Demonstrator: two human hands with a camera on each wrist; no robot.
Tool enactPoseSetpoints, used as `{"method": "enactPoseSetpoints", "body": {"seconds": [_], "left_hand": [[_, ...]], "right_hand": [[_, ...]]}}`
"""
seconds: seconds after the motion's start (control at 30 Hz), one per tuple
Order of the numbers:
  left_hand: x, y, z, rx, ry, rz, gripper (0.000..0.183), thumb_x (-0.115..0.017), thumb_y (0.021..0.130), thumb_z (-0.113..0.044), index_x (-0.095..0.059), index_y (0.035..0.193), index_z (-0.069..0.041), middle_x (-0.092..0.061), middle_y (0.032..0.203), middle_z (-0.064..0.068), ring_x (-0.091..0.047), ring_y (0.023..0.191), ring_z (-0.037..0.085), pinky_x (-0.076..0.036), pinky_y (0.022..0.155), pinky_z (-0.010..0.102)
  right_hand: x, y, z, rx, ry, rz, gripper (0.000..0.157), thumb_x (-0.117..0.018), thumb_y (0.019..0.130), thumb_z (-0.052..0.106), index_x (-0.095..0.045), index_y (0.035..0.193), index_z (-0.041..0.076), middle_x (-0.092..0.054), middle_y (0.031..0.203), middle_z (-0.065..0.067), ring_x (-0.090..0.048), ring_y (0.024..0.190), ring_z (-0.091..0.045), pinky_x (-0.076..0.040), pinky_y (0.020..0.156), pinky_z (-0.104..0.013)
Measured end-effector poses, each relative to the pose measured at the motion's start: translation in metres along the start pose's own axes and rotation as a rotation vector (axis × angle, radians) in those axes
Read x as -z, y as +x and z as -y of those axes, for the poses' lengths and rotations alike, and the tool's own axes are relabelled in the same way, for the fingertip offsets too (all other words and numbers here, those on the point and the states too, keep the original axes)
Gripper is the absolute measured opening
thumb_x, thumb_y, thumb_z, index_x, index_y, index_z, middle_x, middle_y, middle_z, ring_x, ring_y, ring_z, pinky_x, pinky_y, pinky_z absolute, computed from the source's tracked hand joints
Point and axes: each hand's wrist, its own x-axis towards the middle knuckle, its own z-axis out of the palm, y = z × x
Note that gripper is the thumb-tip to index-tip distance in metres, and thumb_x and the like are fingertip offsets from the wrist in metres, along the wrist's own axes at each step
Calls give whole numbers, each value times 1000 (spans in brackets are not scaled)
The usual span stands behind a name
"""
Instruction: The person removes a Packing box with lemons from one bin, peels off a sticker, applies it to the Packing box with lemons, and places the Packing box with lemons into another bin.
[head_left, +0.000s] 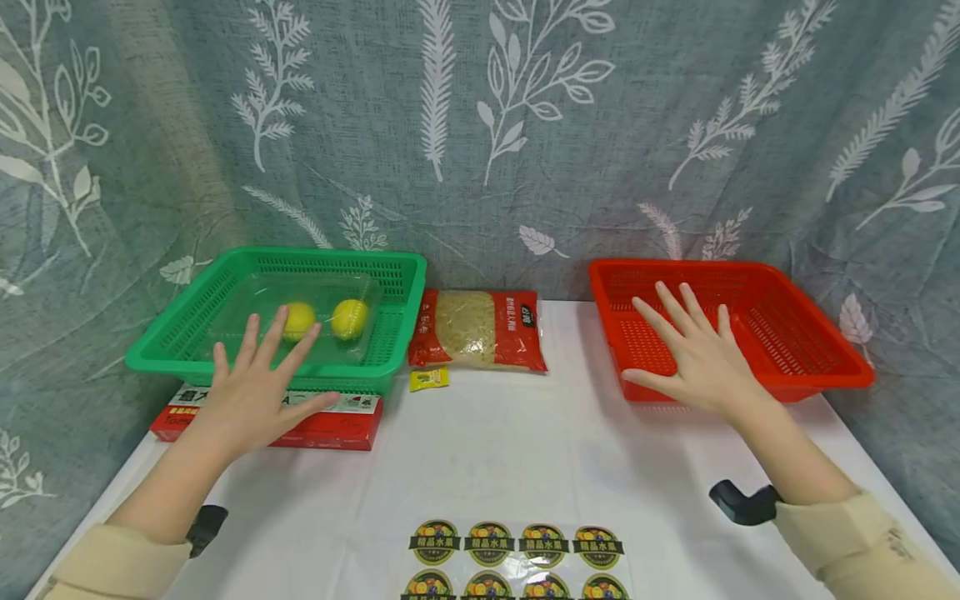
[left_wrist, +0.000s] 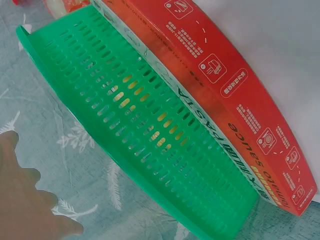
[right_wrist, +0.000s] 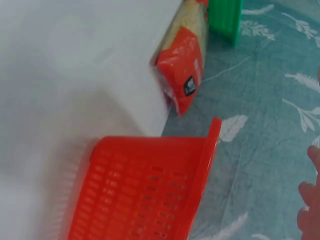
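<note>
At the rear left of the bench (head_left: 480, 458) stands the green basket (head_left: 375, 379); at the rear right stands the red basket (head_left: 813, 382). The left hand (head_left: 251, 400) is held over the front of the green basket, the right hand (head_left: 705, 358) over the near left part of the red one. Both hands are released — fingers spread, nothing grasped.

Surrounding items: a red box (head_left: 330, 433) printed "PASTA" lies along the front of the green basket. A red-ended pasta bag (head_left: 476, 329) lies between the baskets, with a small yellow packet (head_left: 429, 379) just in front. A sheet of round stickers (head_left: 517, 560) lies at the near edge. A patterned curtain (head_left: 375, 125) hangs behind.

Visibility limits: the left hand covers part of the box and of the basket front. Two yellow round items (head_left: 348, 319) show at a clear plastic container (head_left: 360, 350) in the green basket — inside or beneath it cannot be determined. The sticker sheet is cut off below. Each wrist view shows its hand only partly, at the edge.
</note>
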Motion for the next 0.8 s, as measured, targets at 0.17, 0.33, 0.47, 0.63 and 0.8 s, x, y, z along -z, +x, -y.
{"method": "enactPoseSetpoints", "body": {"seconds": [0.17,0.33,0.47,0.63,0.8], "left_hand": [[1,-4,3,1,-33,-28,88,-50,83,-61,-4,148,-24,14,151,14,17,132,42,3,90,75],[0,-7,5,6,-67,-37,87,-50,84,-59,-3,148,-25,12,150,16,15,132,44,2,89,76],[0,-10,6,17,-98,-29,86,-50,86,-57,-3,148,-22,12,150,16,15,132,45,4,90,75],[-1,-13,9,26,-131,-16,86,-50,87,-55,-3,148,-18,14,150,16,16,132,44,4,90,74],[-2,-15,11,47,-165,-9,86,-50,87,-53,-2,148,-17,14,150,16,16,131,45,1,90,75]], "right_hand": [[-2,9,6,34,30,-10,88,-59,78,57,-17,147,23,-4,153,-9,3,138,-33,-1,102,-64],[-4,18,14,67,71,4,88,-60,79,55,-16,148,23,-2,153,-6,4,138,-31,-3,104,-62],[-6,25,20,88,100,21,88,-58,80,56,-14,148,23,-2,153,-6,5,138,-30,-5,105,-61],[-9,32,29,103,141,17,87,-57,80,59,-17,147,23,-4,153,-4,2,139,-28,-7,106,-58],[-12,41,38,120,185,15,86,-56,79,62,-18,147,24,-5,153,-3,0,139,-27,-11,106,-56]]}}
